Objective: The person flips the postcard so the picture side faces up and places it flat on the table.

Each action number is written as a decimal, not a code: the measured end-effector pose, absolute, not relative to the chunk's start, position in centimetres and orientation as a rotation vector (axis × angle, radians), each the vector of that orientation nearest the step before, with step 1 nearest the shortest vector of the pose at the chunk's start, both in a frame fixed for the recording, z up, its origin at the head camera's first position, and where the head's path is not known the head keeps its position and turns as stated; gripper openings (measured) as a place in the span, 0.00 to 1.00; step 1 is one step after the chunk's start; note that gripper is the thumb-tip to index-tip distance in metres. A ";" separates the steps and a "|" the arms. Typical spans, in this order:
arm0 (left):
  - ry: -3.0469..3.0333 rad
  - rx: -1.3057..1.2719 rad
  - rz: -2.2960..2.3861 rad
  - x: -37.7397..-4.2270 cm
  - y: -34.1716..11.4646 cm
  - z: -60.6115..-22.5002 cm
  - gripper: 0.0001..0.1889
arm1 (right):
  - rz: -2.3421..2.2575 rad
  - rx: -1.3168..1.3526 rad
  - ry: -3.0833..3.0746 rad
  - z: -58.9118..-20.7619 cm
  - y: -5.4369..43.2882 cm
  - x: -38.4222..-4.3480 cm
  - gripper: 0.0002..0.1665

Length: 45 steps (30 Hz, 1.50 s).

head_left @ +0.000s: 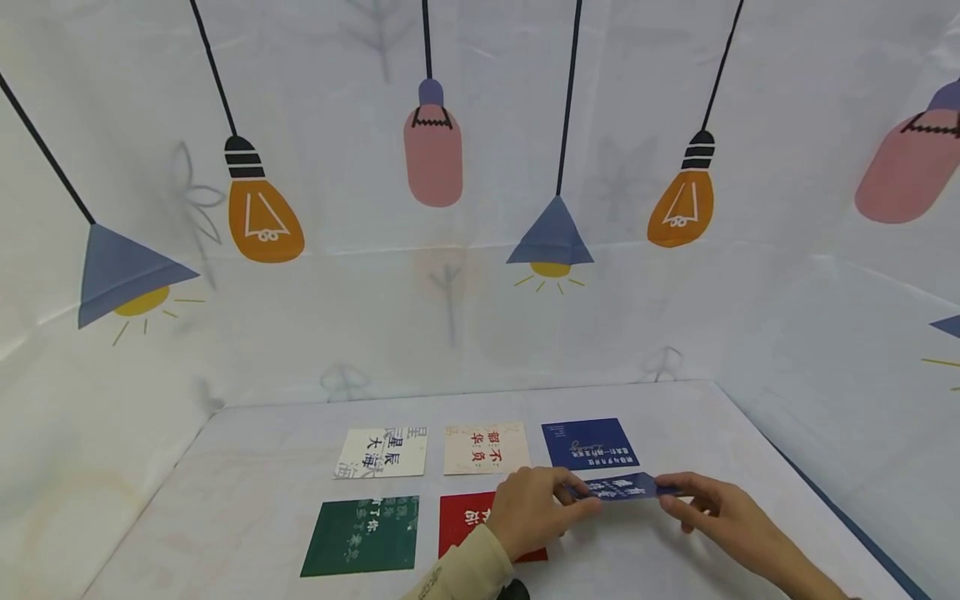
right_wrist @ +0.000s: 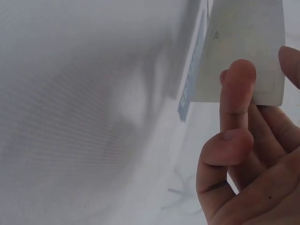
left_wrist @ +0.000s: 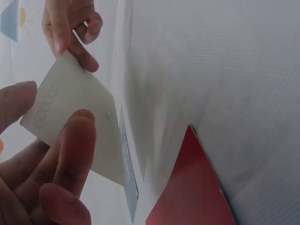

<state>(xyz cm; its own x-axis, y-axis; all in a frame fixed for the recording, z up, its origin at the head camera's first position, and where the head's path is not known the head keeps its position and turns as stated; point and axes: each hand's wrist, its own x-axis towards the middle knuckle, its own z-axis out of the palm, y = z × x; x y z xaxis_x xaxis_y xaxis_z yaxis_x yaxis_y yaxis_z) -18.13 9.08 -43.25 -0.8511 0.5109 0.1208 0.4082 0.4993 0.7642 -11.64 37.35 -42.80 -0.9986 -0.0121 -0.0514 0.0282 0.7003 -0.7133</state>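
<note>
Both hands hold a dark blue postcard between them, tilted above the white table. My left hand pinches its left edge with thumb and fingers, while my right hand pinches the right edge. White lettering shows on its front in the head view. Its pale back, with a row of printed circles, faces the left wrist view. In the right wrist view, a small printed box appears on that pale back near the fingers. Under the left hand, a red postcard lies partly covered.
Another dark blue postcard lies just behind the held one. A cream postcard and a white one continue the back row. A green postcard lies front left. A sheet printed with lamps hangs behind the table.
</note>
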 end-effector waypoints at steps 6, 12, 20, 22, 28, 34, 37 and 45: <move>2.650 0.823 1.240 -17.8 9.1 -43.7 0.14 | -1.174 -0.019 2.842 -43.0 37.5 -11.4 0.27; 2.678 0.855 1.178 -17.5 9.1 -44.0 0.13 | -1.035 0.024 2.895 -43.2 37.3 -11.0 0.28; 2.634 0.860 1.103 -17.0 9.2 -44.0 0.12 | -0.965 -0.004 2.858 -43.7 37.3 -10.8 0.27; 2.624 0.862 1.098 -17.0 9.2 -44.1 0.11 | -0.959 -0.011 2.850 -43.8 37.3 -10.8 0.27; 2.608 0.854 1.084 -17.2 9.3 -44.5 0.12 | -0.940 0.071 2.850 -44.1 37.0 -11.0 0.28; 2.648 0.891 1.036 -17.3 9.4 -44.7 0.11 | -0.911 0.011 2.870 -44.4 37.3 -11.0 0.26; 2.678 0.909 0.996 -17.4 9.5 -44.9 0.11 | -0.915 -0.021 2.859 -44.5 37.5 -11.0 0.26; 2.697 0.917 0.930 -17.4 9.6 -45.1 0.11 | -0.943 -0.065 2.822 -45.0 37.8 -11.0 0.26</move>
<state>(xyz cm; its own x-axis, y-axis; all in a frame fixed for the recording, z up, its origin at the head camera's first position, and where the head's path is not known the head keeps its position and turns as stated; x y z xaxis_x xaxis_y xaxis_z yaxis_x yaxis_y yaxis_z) -17.36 9.63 -45.09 -0.8033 0.5927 0.0587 0.5030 0.6222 0.5999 -10.96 37.75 -44.95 -0.9854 -0.0933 -0.1421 0.0109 0.7996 -0.6005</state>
